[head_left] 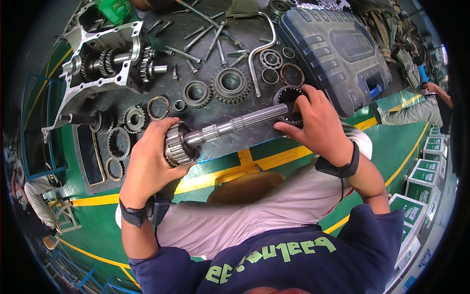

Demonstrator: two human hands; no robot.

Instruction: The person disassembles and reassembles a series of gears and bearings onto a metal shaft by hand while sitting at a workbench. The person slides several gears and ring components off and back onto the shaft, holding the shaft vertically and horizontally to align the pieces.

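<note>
Over the near edge of the dark, textured worktable (259,131), a long, silver, stepped metal shaft (235,123) lies aslant between the hands, its right end higher in view. The left hand (148,158) grasps the grey, splined metal gear hub (180,148) at the shaft's left end, thumb and fingers spread around it. The right hand (320,123) grips a dark, inward-toothed metal ring (278,96) by its rim; the shaft's tip overlaps the ring, though whether it enters cannot be told. Beyond the shaft stands a broad, grey, toothed gear wheel (215,86). A dark-blue, ribbed plastic case (338,56) rests to the right.
</note>
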